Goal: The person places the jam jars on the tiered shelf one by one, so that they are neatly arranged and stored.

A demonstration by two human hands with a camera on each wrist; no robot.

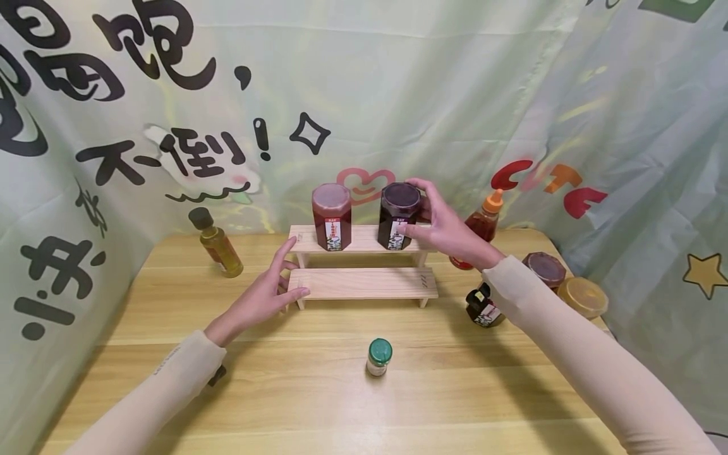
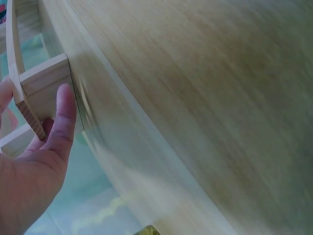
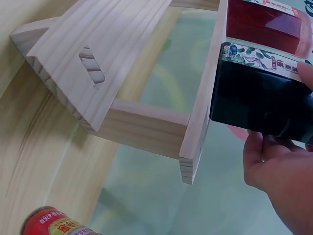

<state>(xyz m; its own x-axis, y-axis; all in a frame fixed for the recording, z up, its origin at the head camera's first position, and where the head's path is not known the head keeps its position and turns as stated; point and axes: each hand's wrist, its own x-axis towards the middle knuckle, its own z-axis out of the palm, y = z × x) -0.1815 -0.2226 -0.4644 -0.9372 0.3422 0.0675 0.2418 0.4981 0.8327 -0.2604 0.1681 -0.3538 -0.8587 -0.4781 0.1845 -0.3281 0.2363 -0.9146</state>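
Note:
A two-tier wooden rack (image 1: 364, 282) stands on the table. On its upper step are a jar of red jam (image 1: 332, 215) and, to its right, a jar of dark purple jam (image 1: 392, 212), both upright. My right hand (image 1: 440, 224) holds the dark jar, thumb at its front label and fingers round its right side and back. The dark jar's base (image 3: 217, 90) sits at the upper board in the right wrist view. At the rack's left end, my left hand (image 1: 267, 287) grips the lower board's end (image 2: 32, 117), thumb in front and other fingers partly hidden behind the board.
A green-capped shaker (image 1: 379, 357) stands before the rack. An oil bottle (image 1: 218, 246) is at left. On the right are an orange-capped sauce bottle (image 1: 481, 221), a small dark jar (image 1: 483, 308), a purple-lidded jar (image 1: 545, 268) and a yellow-lidded jar (image 1: 582, 297). A printed curtain (image 1: 426, 95) hangs behind.

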